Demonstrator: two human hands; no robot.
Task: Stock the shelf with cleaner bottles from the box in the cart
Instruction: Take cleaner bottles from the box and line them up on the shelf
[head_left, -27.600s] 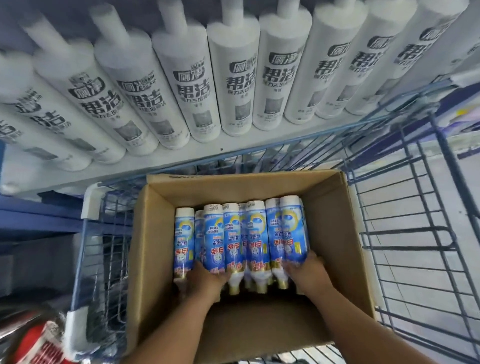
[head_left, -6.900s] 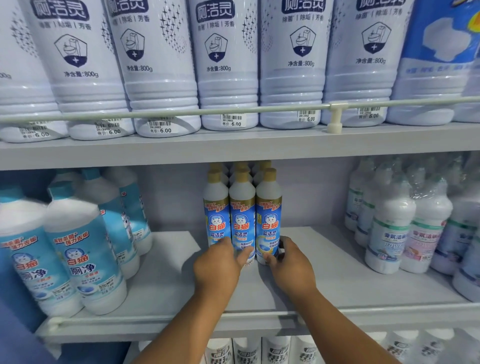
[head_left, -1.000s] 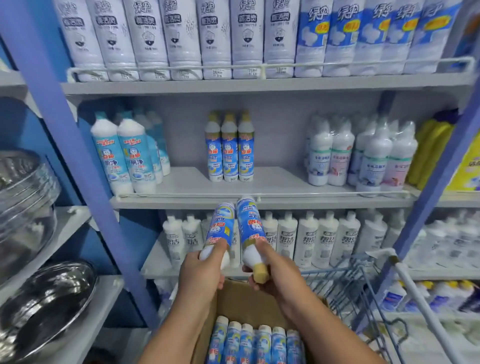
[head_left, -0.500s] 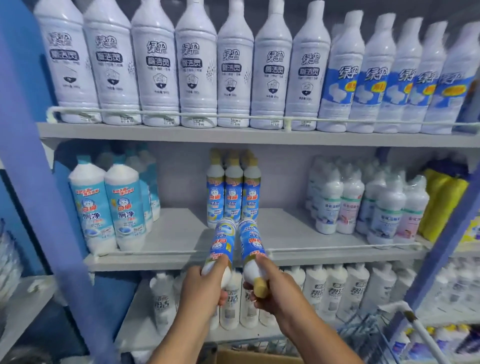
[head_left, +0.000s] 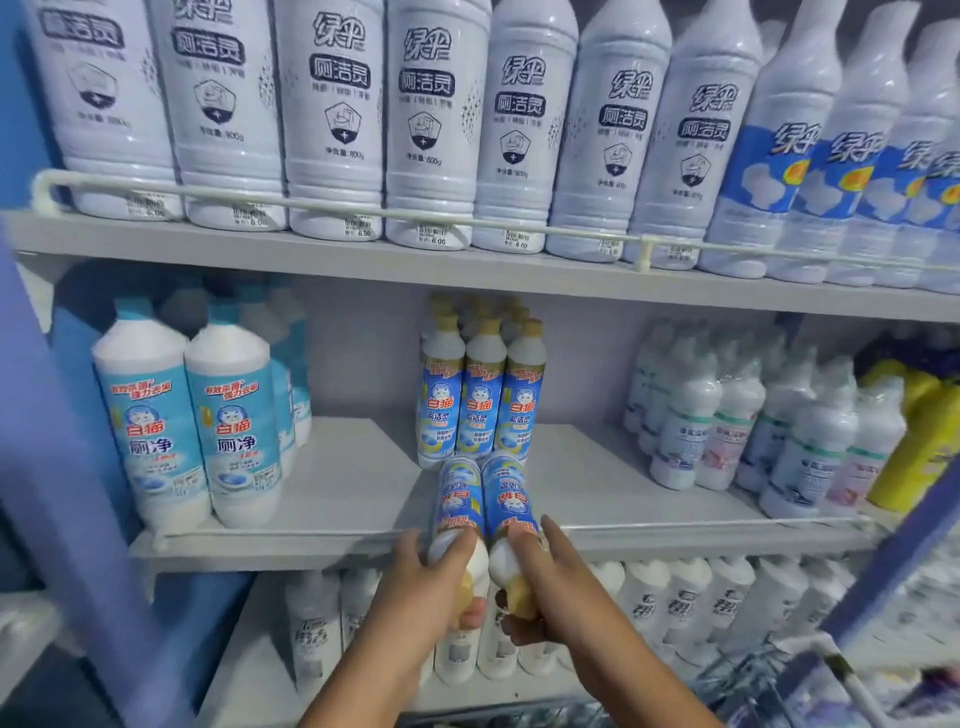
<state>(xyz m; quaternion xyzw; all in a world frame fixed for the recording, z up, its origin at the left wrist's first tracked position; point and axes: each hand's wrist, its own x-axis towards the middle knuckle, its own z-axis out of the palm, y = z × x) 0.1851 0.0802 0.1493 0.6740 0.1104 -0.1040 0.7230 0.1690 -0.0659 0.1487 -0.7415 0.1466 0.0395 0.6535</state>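
Observation:
My left hand (head_left: 434, 592) grips one blue-labelled cleaner bottle (head_left: 458, 501) by its neck end. My right hand (head_left: 545, 582) grips a second bottle (head_left: 508, 496) the same way. Both bottles point base-first over the front rail of the middle shelf (head_left: 597, 483). Their bases sit just in front of a standing group of the same cleaner bottles (head_left: 480, 400) with yellow caps. The box is out of view; only a corner of the cart (head_left: 779, 675) shows at the bottom right.
Large light-blue bottles (head_left: 192, 426) stand at the shelf's left, white shrink-wrapped bottles (head_left: 753, 421) and yellow ones (head_left: 919, 441) at its right. Big white bottles (head_left: 431, 119) fill the upper shelf, small white bottles (head_left: 675, 608) the lower one. A blue upright post (head_left: 57, 467) stands at left.
Both hands have carried the two bottles up from the box and forward. Their bases now reach over the shelf rail, close to the standing bottles. The view has moved closer to the shelf.

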